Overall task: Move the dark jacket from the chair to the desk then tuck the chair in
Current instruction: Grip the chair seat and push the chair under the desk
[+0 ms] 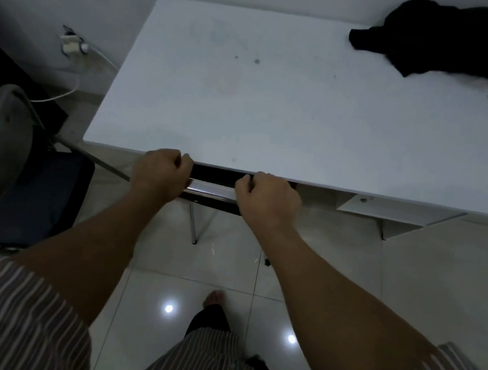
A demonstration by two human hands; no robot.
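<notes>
Hands [215,181] on chair [211,191], jacket [460,42] far right.

Head view, steeply down over desk [277,111]

The room around me is dim and grey-blue, with soft, weak shadows. Two small bright glints of overhead light reflect off the glossy floor tiles [332,283] below me. The white desk [278,102] looks dull, without glare. My wide lens bows the desk's edges, and the dark jacket [460,42] shows as a featureless black mass.
</notes>
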